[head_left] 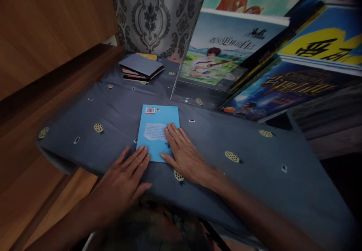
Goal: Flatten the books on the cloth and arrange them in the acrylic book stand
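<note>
A light-blue book [155,116] lies flat on the cloth-covered table, its barcode at the far end and a pale text block in the middle. My right hand [188,155] rests palm down on the book's right side, fingers stretched out. At the near left corner, my left hand [127,173] touches the cover with its fingertips, its fingers extended and the thumb apart. Neither hand grips the book. Part of its right edge is hidden under my right hand.
A small pile of books [141,67] sits at the back left. Clear stands with upright books [209,55] fill the back right. The grey tablecloth [113,107] has a pineapple print. Wooden panelling [56,28] rises on the left, and a patterned curtain [149,13] hangs behind.
</note>
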The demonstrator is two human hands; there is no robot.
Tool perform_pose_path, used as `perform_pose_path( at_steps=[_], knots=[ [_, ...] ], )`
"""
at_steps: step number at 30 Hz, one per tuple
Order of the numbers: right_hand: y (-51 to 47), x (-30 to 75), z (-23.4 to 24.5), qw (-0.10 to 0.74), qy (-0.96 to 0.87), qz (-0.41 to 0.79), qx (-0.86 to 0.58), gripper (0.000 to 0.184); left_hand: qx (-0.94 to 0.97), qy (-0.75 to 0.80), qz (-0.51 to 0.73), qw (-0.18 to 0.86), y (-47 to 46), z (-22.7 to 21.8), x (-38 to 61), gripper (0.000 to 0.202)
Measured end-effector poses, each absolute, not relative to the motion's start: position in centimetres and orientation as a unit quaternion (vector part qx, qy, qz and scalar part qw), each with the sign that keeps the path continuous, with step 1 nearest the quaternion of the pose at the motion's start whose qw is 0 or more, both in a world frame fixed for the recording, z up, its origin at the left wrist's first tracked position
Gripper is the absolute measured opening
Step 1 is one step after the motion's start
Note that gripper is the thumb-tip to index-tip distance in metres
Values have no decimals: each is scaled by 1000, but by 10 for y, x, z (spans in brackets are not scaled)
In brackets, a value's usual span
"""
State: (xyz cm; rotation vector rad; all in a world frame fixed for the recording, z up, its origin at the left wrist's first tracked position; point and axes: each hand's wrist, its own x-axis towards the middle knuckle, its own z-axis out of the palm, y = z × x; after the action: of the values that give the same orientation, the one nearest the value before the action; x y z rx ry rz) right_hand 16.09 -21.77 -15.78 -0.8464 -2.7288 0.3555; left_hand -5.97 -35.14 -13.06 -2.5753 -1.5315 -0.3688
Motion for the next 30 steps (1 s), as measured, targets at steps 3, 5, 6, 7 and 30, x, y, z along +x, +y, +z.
perform_pose_path(
  at_steps=[3, 5, 6, 7, 30],
  knots=[
    [-218, 161, -156, 124, -940, 123, -291, 79, -866, -487, -103, 41, -325, -133, -68, 58],
    [-219, 160, -155, 125, -939, 126, -293, 78, -871, -483, -85, 25, -304, -136, -74, 63],
    [-219, 160, -155, 128, -939, 126, -293, 78, -871, -484, -79, 18, -293, -138, -76, 65],
    [-219, 160, -155, 130, -939, 127, -293, 78, -871, -486, -73, 13, -282, -140, -78, 67],
    [-202, 90, -137, 77, -950, 129, -272, 64, -783, -594, -184, -17, -187, -171, -105, 53]
  ],
)
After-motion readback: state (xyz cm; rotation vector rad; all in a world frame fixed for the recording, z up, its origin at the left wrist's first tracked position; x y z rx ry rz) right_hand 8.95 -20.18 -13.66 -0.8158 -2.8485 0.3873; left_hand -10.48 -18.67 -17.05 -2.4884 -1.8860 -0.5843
